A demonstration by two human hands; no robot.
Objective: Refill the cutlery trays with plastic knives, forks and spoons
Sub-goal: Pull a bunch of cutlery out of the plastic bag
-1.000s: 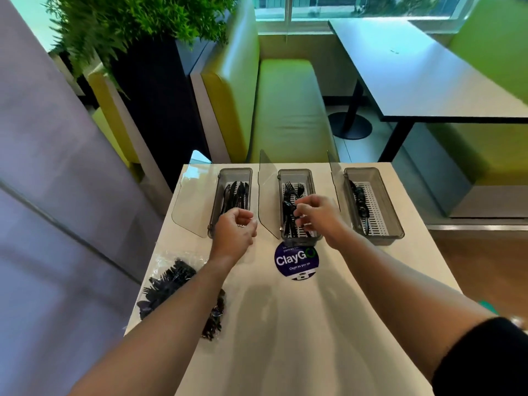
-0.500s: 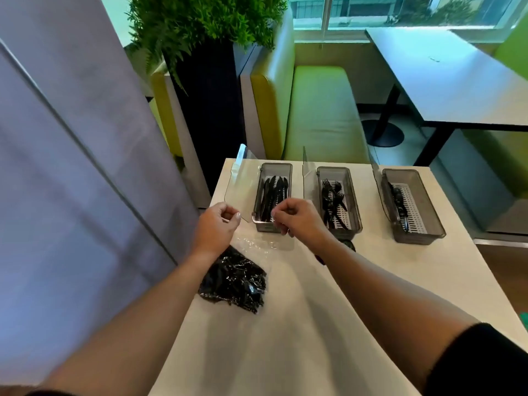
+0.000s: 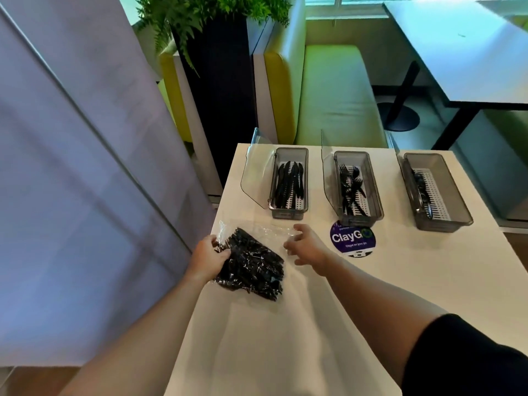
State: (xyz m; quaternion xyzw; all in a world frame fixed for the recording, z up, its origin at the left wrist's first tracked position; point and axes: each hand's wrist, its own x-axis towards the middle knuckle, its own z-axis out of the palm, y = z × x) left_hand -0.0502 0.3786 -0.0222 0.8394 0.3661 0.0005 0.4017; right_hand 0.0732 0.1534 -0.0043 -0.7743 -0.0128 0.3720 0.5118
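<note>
On bench [image 3: 414,281], left hand [image 3: 208,257] grips cutlery bag [image 3: 251,267] at its edge; right hand [image 3: 310,248] grip open, splayed, just beside bag.

A white counter [image 3: 285,338] is carrying a left tray [image 3: 287,214], middle tray [image 3: 357,221] and right tray [image 3: 441,224] along its far side. A bag of black cutlery [image 3: 251,267] is lying by its left edge, with a purple sticker [image 3: 353,239] just before the middle tray.

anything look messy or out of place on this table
Little stands out. The forks in the middle tray lie crisscrossed, unlike the neatly lined knives in the left tray, and the middle tray sits over the top edge of the round ClayGo sticker. Nothing looks spilled or broken.
</note>
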